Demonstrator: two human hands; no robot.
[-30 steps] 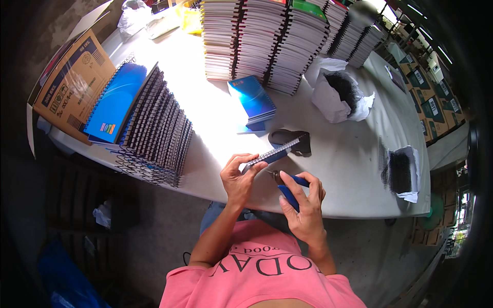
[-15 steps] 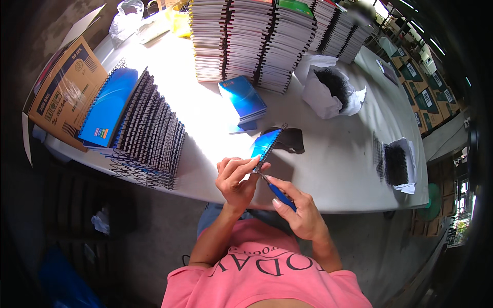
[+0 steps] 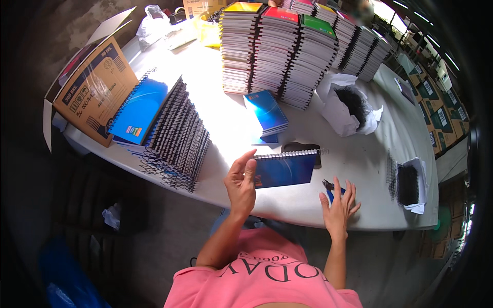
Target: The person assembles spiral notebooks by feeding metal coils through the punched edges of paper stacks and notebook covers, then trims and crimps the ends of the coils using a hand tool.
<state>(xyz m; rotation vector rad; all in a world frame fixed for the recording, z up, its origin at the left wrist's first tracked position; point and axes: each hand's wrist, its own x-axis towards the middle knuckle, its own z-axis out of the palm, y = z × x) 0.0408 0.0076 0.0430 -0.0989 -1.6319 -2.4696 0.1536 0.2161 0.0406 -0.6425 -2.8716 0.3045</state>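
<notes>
A table (image 3: 359,169) with a pale, smooth cover spreads out in front of me, its near edge curved by the lens and bright light washing over its middle. On its left side stand an open cardboard box (image 3: 90,95) and, beside it, a stack of spiral-bound blue notebooks (image 3: 141,110). Toward the back are a white plastic bag (image 3: 152,25), a yellow bag (image 3: 209,35) and tall piles of bound books (image 3: 277,59). In front of those sits a small pile of blue notebooks (image 3: 266,112). To the right, two crumpled white paper wrappings (image 3: 331,110) hold dark coils (image 3: 409,186). Blue-handled pliers (image 3: 329,194) lie near the edge, beneath my spread right hand (image 3: 337,210). A black object (image 3: 318,160) is partly hidden.
</notes>
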